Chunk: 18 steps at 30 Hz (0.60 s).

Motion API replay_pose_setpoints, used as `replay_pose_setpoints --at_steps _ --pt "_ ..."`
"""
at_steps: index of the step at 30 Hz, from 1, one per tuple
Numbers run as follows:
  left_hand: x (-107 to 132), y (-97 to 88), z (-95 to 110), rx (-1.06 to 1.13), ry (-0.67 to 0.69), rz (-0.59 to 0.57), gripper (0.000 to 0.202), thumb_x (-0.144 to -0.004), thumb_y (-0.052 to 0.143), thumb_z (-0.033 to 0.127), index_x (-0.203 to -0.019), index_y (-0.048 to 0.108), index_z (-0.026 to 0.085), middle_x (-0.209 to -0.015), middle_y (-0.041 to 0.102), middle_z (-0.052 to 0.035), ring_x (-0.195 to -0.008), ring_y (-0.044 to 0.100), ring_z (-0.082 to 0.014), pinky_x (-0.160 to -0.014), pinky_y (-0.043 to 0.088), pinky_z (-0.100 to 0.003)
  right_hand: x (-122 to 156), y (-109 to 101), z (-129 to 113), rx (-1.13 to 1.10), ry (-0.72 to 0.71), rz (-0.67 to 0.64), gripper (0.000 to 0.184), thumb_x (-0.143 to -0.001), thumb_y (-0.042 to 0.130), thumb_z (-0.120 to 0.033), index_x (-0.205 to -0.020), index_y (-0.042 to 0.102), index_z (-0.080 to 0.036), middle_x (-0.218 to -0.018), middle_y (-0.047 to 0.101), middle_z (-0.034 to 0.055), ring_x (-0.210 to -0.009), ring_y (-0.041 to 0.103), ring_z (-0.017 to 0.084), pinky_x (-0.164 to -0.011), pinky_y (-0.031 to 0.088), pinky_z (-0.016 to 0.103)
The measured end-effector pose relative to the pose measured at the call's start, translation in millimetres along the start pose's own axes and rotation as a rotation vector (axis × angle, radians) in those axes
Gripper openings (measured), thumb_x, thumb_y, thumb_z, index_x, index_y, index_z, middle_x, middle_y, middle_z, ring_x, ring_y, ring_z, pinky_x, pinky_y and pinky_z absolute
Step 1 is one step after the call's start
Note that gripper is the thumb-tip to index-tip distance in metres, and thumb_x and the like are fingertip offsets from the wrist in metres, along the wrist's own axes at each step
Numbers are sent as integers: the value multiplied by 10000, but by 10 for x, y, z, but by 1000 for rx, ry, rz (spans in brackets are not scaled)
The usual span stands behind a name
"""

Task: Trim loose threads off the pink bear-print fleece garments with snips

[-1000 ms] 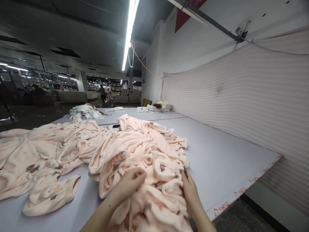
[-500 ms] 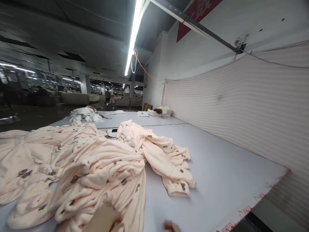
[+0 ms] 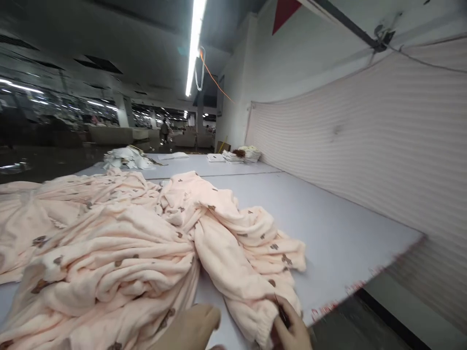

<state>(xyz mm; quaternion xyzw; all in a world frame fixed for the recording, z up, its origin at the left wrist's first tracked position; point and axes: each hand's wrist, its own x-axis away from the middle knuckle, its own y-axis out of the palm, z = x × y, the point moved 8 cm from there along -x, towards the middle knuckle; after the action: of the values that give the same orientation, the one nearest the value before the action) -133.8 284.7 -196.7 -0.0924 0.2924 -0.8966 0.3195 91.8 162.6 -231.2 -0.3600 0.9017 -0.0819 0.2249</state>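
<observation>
A pale pink fleece garment [image 3: 233, 253] with small brown printed figures lies bunched on the table, one sleeve stretched toward me. At that sleeve's gathered cuff [image 3: 263, 323], my right hand [image 3: 294, 328] has its fingers closed. A small dark pointed tool [image 3: 283, 317], like thread snips, shows between them against the cuff. My left hand [image 3: 191, 328] is low in the view, left of the sleeve and in front of the fleece folds. Its fingers are blurred and partly cut off, so its grip cannot be made out.
More pink fleece [image 3: 95, 243] is heaped on the left. On the light grey table [image 3: 350, 233], white cloth [image 3: 127, 158] and stacked pale pieces [image 3: 250, 154] lie farther back. A striped cloth [image 3: 346, 146] covers the right wall. A person [image 3: 164, 131] stands far off.
Both hands have come farther into view, and the right hand is now at the cuff. The sleeve has shifted nearer to me. My view has tilted down a little.
</observation>
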Motion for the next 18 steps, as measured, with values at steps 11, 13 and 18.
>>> replay_pose_setpoints --at_steps 11,13,18 --pt "-73 576 105 146 160 177 428 -689 530 88 -1099 459 186 -1028 604 -104 -947 598 -259 -837 448 -338 442 286 -265 -77 47 -16 238 -776 570 -288 -989 638 -207 -1018 697 77 -899 661 217 -753 522 275" --pt "-5 455 76 143 157 211 399 -723 517 94 -1105 477 200 -1036 621 -94 -959 607 -257 -859 447 -333 475 178 -262 128 -17 54 274 -781 546 -265 -1040 630 -234 -1163 645 83 -990 638 236 -753 522 285" --pt "16 317 115 190 76 210 354 -746 547 135 -1090 496 205 -1054 632 -90 -1011 594 -257 -888 449 -332 464 84 -318 168 -94 69 108 -831 571 -280 -902 641 -237 -928 659 49 -888 632 210 -775 493 268"
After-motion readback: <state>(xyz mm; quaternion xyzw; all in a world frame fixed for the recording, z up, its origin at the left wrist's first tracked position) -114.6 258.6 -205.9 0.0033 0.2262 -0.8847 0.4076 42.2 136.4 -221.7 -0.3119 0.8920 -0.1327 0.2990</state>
